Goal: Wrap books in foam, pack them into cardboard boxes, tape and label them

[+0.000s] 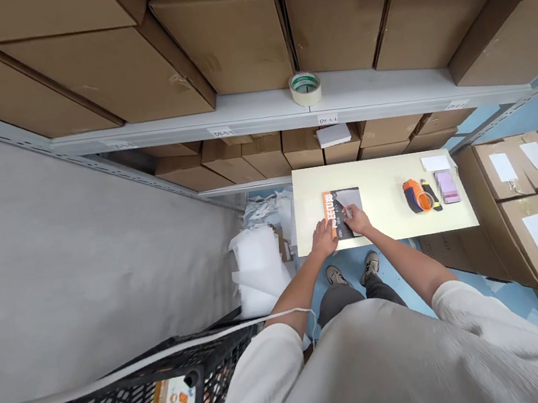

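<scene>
Storeroom, pale table [386, 174] by shelf [255, 110]: L hand [324, 239] flat on book [344, 198], fingers spread; R hand [356, 219] fingers pinched on small pale item [348, 212].

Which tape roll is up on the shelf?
The cream roll with green print on the shelf; the other roll sits in the orange dispenser on the table.
</scene>
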Demonstrator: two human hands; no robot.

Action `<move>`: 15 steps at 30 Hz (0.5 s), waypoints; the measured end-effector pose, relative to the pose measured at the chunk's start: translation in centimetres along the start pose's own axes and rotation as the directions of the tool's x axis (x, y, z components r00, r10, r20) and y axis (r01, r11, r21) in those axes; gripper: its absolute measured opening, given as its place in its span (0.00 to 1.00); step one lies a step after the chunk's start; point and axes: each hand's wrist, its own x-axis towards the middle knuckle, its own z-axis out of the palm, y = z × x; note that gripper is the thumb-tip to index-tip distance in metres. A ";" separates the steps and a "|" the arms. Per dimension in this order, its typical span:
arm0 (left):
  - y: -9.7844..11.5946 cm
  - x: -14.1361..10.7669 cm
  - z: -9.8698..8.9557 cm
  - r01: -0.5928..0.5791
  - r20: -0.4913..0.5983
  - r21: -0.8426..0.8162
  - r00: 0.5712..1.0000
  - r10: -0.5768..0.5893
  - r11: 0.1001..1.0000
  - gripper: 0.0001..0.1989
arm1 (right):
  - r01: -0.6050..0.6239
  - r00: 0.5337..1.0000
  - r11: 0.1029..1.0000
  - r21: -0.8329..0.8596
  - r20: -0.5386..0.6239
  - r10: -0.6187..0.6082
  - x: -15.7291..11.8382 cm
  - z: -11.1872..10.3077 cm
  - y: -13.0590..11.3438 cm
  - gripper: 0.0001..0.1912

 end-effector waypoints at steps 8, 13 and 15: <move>3.0 0.1 -1.1 -0.146 -0.115 -0.005 0.983 0.145 0.989 0.39 | -0.019 0.994 0.981 0.191 0.106 -0.001 0.4 1.2 0.7 0.23; 4.5 -0.2 -1.0 -0.209 0.027 0.057 0.978 0.208 0.976 0.38 | -0.089 0.996 0.968 0.236 0.018 0.088 0.6 -0.3 2.8 0.24; 4.5 -0.4 -0.9 -0.204 0.032 0.073 0.979 0.202 0.976 0.38 | -0.103 0.987 0.981 0.162 -0.106 0.121 0.9 -1.1 3.9 0.22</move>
